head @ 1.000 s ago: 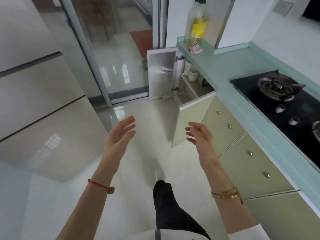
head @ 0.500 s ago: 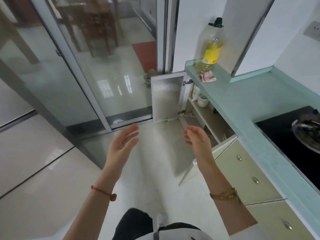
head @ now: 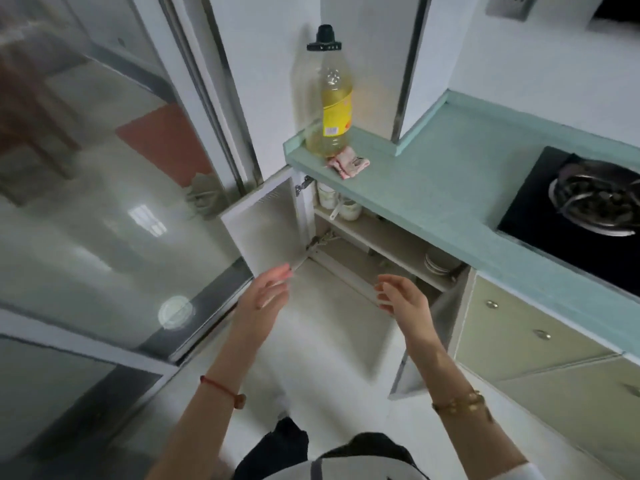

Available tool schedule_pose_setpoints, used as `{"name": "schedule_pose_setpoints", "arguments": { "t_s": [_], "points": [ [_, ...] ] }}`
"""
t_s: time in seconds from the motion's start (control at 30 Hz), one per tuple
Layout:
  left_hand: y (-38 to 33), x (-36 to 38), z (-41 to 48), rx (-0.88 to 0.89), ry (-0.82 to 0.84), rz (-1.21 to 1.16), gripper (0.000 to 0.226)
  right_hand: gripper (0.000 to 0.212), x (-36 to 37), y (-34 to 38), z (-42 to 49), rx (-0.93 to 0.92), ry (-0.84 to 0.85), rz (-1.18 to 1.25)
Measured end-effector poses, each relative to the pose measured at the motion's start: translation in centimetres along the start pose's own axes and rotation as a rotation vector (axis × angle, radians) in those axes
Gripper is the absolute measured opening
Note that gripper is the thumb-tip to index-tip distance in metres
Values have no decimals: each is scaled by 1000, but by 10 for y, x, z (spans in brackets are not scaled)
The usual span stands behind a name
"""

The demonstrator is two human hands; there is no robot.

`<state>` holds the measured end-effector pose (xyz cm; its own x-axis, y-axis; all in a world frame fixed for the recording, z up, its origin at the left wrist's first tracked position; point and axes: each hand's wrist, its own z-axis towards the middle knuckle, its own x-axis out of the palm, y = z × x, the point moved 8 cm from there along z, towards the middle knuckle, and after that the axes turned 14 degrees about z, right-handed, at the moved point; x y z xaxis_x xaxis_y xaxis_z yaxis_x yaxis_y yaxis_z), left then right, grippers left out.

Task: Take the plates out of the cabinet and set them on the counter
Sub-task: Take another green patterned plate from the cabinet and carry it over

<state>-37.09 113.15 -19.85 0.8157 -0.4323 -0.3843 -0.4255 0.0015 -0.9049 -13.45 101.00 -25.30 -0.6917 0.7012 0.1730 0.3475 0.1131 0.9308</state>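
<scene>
Both your hands, left hand (head: 266, 296) and right hand (head: 401, 296), hang spread and empty; the stacked white plates (head: 437, 262) sit beyond your right, at the cabinet shelf's (head: 388, 242) right end.

- You are standing in a home kitchen.
- A pale green tabletop (head: 433, 199) runs along the wall, with a black gas stove (head: 585, 209) set into it.
- A bottle of cooking oil (head: 332, 109) stands at the tabletop's end.
- Below, an open cabinet (head: 367, 237) holds a stack of plates (head: 438, 263) and cups (head: 337, 202) on shelves, beside drawers (head: 519, 334) with round knobs.
- A sliding glass door (head: 104, 202) to your left shows a tiled room with wooden furniture.
</scene>
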Motion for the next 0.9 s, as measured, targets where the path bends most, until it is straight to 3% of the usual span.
{"name": "schedule_pose_setpoints", "arguments": {
  "t_s": [0.17, 0.4, 0.7, 0.9],
  "points": [
    [-4, 1, 94, 43, 275, 58, 36, 20, -3, -2, 29, -33, -284, 97],
    [18, 64, 206, 69, 475, 172, 35, 18, -38, -40, 77, 82, -522, 76],
    [86, 166, 308, 21, 567, 217, 35, 16, -65, -119, 188, 210, -618, 35],
    [193, 248, 368, -45, 663, 330, 35, 14, -89, -228, 266, 301, -647, 43]
  ]
}}
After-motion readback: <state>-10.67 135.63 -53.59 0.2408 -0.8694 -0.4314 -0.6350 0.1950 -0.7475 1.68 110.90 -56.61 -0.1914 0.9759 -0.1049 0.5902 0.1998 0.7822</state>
